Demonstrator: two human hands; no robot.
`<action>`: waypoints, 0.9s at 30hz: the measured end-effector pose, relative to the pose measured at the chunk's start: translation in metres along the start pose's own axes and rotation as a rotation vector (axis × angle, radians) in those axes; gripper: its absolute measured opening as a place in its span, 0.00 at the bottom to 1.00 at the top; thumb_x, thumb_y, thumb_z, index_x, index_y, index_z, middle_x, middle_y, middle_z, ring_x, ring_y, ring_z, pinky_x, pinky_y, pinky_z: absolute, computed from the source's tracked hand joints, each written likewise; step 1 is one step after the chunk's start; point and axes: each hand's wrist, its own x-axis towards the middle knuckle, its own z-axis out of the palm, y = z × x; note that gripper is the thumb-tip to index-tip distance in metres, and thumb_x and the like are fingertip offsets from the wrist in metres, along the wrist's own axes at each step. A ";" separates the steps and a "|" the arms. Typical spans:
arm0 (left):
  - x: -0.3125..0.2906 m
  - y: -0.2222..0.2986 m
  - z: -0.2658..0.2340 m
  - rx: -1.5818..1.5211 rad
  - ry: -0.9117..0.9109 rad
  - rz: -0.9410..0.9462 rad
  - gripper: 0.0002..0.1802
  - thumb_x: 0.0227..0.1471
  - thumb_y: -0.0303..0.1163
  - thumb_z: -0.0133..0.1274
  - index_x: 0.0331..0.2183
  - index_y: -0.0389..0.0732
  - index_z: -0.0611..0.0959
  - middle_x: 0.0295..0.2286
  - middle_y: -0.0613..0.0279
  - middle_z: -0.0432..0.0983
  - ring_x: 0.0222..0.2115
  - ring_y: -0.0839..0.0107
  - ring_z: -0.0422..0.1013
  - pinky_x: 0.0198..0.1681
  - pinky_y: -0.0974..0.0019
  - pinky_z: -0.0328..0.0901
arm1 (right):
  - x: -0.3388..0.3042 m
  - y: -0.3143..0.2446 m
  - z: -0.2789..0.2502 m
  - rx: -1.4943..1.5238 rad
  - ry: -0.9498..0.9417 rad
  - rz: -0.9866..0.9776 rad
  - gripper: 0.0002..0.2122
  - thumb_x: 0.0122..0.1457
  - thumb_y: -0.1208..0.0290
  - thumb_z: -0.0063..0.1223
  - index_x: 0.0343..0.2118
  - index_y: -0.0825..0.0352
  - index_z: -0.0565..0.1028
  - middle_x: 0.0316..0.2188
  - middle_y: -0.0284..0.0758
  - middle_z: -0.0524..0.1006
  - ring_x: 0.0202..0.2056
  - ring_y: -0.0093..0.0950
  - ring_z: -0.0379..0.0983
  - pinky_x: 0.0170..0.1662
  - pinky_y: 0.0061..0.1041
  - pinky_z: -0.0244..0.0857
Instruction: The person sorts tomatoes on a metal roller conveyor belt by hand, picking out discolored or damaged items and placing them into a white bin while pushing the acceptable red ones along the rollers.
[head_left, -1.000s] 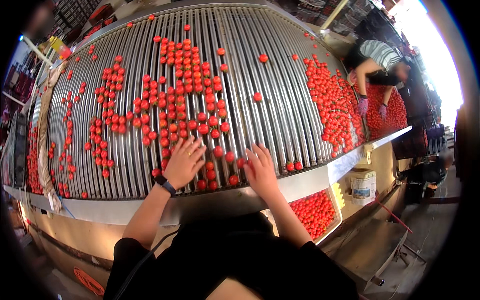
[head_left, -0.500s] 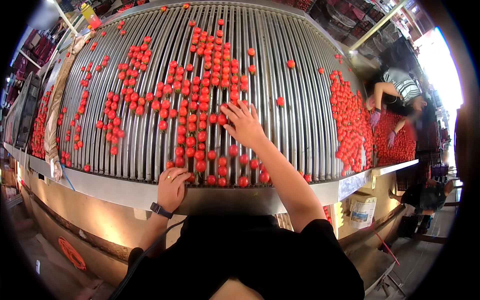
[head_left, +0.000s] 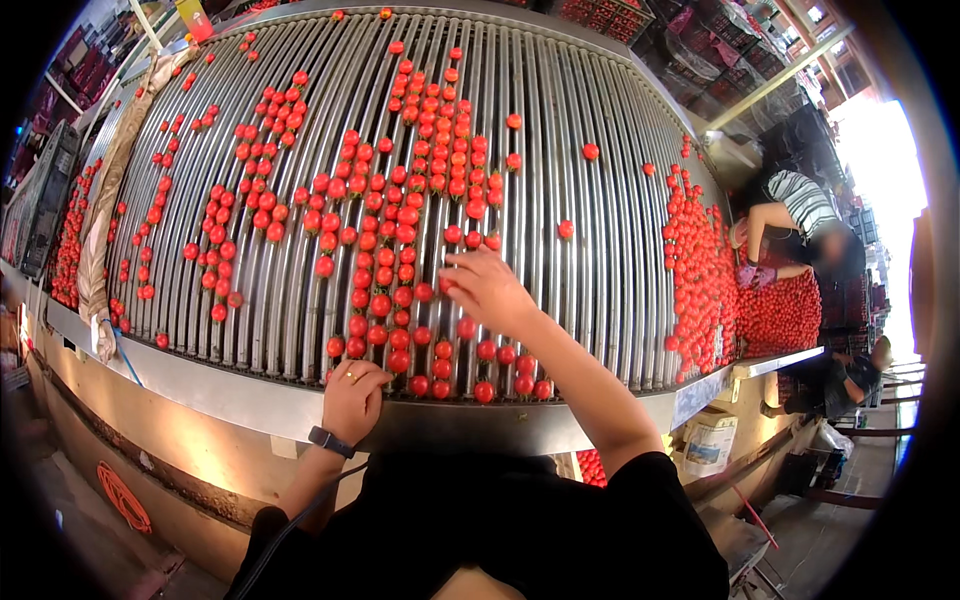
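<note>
Hands among tomatoes on a roller sorting desk

The right hand reaches out over the desk of metal rollers, its fingers loosely spread and curled down among the small red tomatoes, though whether they pinch one I cannot tell. The left hand rests on the near rim, fingers curled together by the nearest fruit, holding nothing that I can see. The risks, as I judge them: a fingertip could slip into a gap between rollers, a tomato could be squashed under the palm, or a loose one nudged over the near edge. Another person bends over a heaped pile at the right.
</note>
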 end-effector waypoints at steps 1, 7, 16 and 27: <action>0.000 0.000 0.001 -0.003 -0.002 0.002 0.10 0.39 0.17 0.49 0.26 0.40 0.79 0.26 0.61 0.73 0.30 0.58 0.68 0.35 0.59 0.64 | 0.001 0.001 -0.002 0.009 0.116 0.006 0.13 0.53 0.72 0.53 0.43 0.64 0.73 0.46 0.38 0.71 0.50 0.39 0.65 0.57 0.38 0.55; 0.002 0.005 0.008 -0.027 -0.013 -0.005 0.10 0.38 0.17 0.49 0.26 0.41 0.80 0.26 0.61 0.73 0.30 0.59 0.68 0.34 0.60 0.64 | 0.047 0.050 -0.013 -0.105 0.361 0.146 0.13 0.54 0.77 0.46 0.43 0.65 0.72 0.41 0.38 0.72 0.45 0.39 0.66 0.51 0.36 0.60; 0.004 0.012 0.018 -0.035 0.034 0.014 0.12 0.38 0.16 0.50 0.27 0.42 0.80 0.26 0.62 0.73 0.29 0.59 0.69 0.33 0.59 0.64 | 0.146 0.097 -0.034 -0.420 -0.234 0.253 0.16 0.53 0.74 0.47 0.45 0.50 0.74 0.41 0.37 0.71 0.44 0.36 0.70 0.45 0.35 0.66; 0.006 0.020 0.032 -0.032 0.035 0.027 0.11 0.38 0.17 0.50 0.27 0.41 0.79 0.27 0.62 0.74 0.31 0.59 0.69 0.36 0.59 0.63 | 0.066 0.080 -0.025 0.886 0.410 0.507 0.14 0.57 0.71 0.48 0.45 0.67 0.66 0.35 0.31 0.71 0.32 0.22 0.67 0.37 0.22 0.63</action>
